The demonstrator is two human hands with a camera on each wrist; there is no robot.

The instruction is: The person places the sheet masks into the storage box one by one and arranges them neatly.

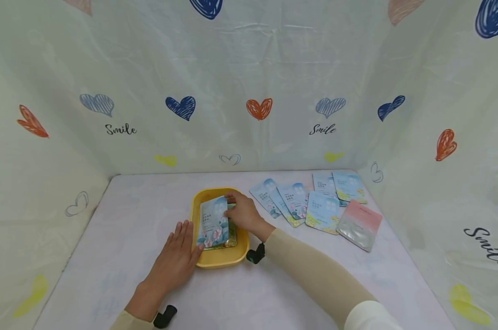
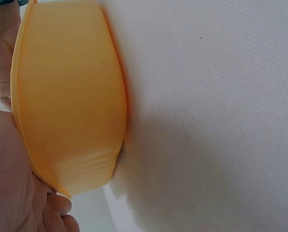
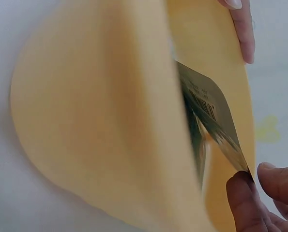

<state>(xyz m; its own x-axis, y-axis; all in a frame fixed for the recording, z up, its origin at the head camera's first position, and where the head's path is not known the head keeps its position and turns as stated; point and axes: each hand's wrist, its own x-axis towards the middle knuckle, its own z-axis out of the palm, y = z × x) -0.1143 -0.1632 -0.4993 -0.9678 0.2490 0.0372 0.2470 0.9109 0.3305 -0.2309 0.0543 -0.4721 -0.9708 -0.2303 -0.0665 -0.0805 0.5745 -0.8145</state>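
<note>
A yellow plastic tray (image 1: 220, 262) stands on the table with face mask packets in it. The upper one, a blue floral face mask packet (image 1: 213, 222), overlaps another packet (image 1: 232, 236) with a green and yellow edge. My right hand (image 1: 244, 213) reaches over the tray's far right side and pinches the blue packet at its upper right corner. In the right wrist view, the packet's silvery back (image 3: 214, 99) is lifted at a slant. My left hand (image 1: 176, 254) lies along the tray's left rim with straight fingers, touching it. The left wrist view shows the tray's outer wall (image 2: 71, 96) beside that hand.
To the right of the tray lie several blue packets (image 1: 323, 211), partly overlapping. A pink and silver packet (image 1: 359, 224) lies nearest the table's right edge. A heart-printed sheet (image 1: 281, 137) rises behind and on both sides of the white table (image 1: 150, 197).
</note>
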